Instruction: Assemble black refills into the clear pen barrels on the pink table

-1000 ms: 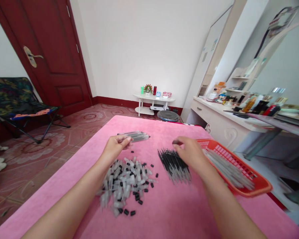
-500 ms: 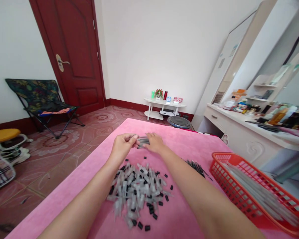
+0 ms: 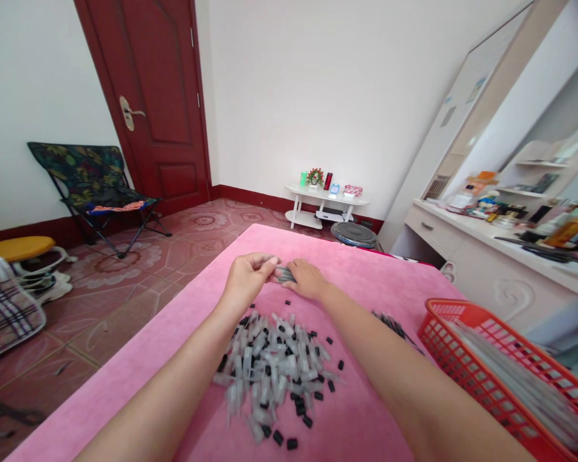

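Observation:
A small bundle of thin, grey, see-through tubes (image 3: 285,274) lies between my hands over the far part of the pink-covered table (image 3: 366,269). My left hand (image 3: 253,274) is closed, thumb and fingers pinching the bundle's left end. Around its right end curves my right hand (image 3: 308,280), fingers at the far side and thumb at the near side. Both hands hide parts of the tubes. Closer to me, between the forearms, spreads a heap of translucent plastic tips (image 3: 270,366) mixed with small black plugs (image 3: 300,405).
On the right stands a red plastic basket (image 3: 428,321) holding many long clear tubes (image 3: 525,385). Several dark thin sticks (image 3: 395,326) lie beside it, partly behind my right forearm. A white dresser (image 3: 462,250) is further right. A folding chair (image 3: 96,186) stands by the door.
The view has turned slightly left, so the scene sits further right. My right hand's fingers have drawn in around the tubes, and less of the bundle shows between the hands.

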`<state>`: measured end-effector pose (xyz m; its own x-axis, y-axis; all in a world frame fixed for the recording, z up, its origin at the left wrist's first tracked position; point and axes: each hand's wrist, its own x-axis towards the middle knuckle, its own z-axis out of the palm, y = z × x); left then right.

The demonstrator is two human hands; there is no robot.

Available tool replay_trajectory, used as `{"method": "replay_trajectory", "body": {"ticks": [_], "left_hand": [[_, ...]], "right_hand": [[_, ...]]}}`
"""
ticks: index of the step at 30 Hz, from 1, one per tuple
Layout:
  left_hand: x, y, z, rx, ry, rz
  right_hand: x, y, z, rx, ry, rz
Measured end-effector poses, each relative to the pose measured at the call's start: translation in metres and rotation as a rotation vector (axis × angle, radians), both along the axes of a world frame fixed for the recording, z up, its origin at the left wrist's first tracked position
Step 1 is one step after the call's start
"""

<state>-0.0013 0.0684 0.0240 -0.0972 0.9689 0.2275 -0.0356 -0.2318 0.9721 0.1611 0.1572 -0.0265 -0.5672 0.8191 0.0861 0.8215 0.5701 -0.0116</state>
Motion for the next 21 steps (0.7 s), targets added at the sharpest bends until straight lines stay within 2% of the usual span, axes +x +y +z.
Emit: {"method": "replay_trajectory", "body": {"ticks": [8, 15, 21], "left_hand": [[0.004, -0.002, -0.001, 0.006, 0.073, -0.013], [0.009, 0.000, -0.008, 0.032, 0.095, -0.025], [0.016, -0.002, -0.014, 0.047, 0.122, -0.075]], "right_hand": [[0.020, -0.040, 0.010, 0.009, -0.017, 0.010], [0.041, -0.083, 0.011, 0.148, 0.138, -0.261], [0.051, -0.109, -0.002, 0.163, 0.151, -0.349]]}}
